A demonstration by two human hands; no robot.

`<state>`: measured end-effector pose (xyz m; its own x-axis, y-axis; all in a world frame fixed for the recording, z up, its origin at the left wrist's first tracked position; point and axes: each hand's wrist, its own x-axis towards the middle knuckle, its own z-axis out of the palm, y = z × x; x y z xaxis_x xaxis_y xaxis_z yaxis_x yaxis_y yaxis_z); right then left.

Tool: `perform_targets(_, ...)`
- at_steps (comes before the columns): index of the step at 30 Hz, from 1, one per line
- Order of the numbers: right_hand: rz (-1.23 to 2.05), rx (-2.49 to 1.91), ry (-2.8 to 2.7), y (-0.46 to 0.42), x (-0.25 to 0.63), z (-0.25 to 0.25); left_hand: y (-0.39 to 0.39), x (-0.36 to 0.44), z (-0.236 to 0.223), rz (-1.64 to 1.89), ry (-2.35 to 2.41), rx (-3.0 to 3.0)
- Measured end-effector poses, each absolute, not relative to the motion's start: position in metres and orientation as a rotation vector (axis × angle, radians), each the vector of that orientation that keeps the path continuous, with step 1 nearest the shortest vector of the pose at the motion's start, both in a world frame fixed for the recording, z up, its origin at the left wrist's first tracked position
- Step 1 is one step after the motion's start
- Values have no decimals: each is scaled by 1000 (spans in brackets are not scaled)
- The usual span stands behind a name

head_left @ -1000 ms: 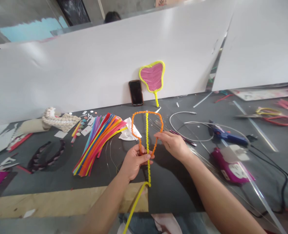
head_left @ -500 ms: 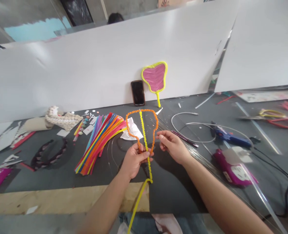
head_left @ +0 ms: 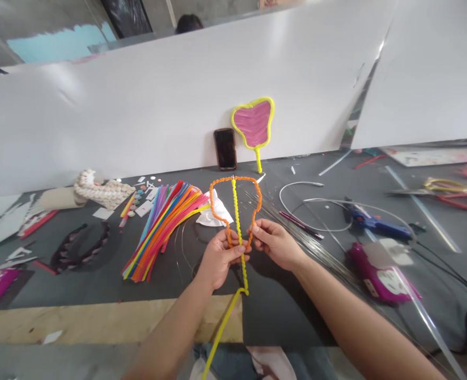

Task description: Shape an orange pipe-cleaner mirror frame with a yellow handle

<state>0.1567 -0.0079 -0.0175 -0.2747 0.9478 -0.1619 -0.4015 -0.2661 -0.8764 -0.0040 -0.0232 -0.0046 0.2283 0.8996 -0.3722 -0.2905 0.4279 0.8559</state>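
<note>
My left hand (head_left: 222,259) pinches the lower part of a twisted yellow pipe cleaner stem (head_left: 237,211) together with the lower ends of an orange pipe cleaner loop (head_left: 215,184). The stem runs up the middle of the loop to its top edge. Below my hand it reaches down to a bend, from which a loose yellow tail (head_left: 222,327) hangs past the table edge. My right hand (head_left: 273,243) has its thumb and fingers closed on the lower right side of the orange loop. A pink fan-shaped piece with a yellow rim (head_left: 254,124) leans upright against the white board behind.
Left of my hands lies a bundle of coloured pipe cleaners (head_left: 165,227), with a dark braided headband (head_left: 78,250) farther left. A phone (head_left: 225,149) leans on the board. To the right are thin wires (head_left: 300,232), a blue glue gun (head_left: 379,221), scissors (head_left: 447,191) and a magenta power strip (head_left: 375,279).
My right hand has moved left and down slightly and taken hold of the right side of the orange loop. The left hand keeps its grip at the base.
</note>
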Motion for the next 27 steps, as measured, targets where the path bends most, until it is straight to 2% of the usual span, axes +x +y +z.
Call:
perform_targets(9, 1692, -911, -1051, -10, 159, -19, -19, -6, -1, 960, 824, 749)
perform_targets(15, 1714, -948, -1056, -12, 156, -16, -11, -16, -4, 1140, 975, 594)
perform_targets(27, 1796, -1023, -1153, -19, 142, -16, -11, -15, -4, 1145, 924, 638)
